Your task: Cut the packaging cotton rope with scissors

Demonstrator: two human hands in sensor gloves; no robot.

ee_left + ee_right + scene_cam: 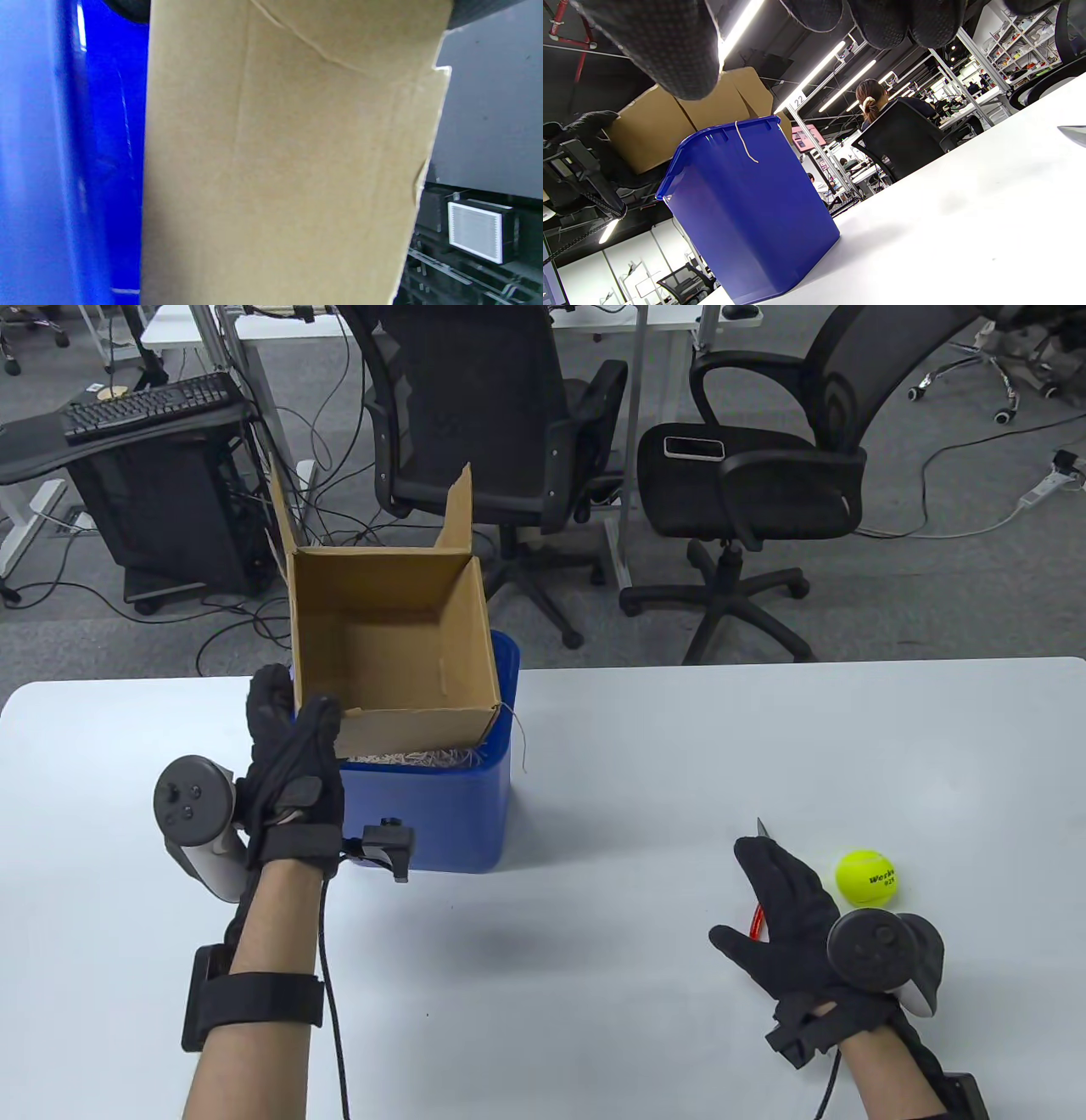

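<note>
My left hand (293,768) grips the near left corner of an open cardboard box (394,645) and holds it tilted over a blue bin (450,814). The box wall (288,169) fills the left wrist view beside the bin wall (51,169). A thin piece of cotton rope (519,740) hangs over the bin's right rim; it also shows in the right wrist view (744,146). My right hand (785,903) lies flat, fingers spread, on red-handled scissors (758,918) on the table; the blade tip (763,826) pokes out beyond the fingers.
A yellow tennis ball (865,877) lies just right of my right hand. Shredded paper filling (407,757) shows inside the bin under the box. The white table (636,746) ends at its far edge, with office chairs (747,475) behind it.
</note>
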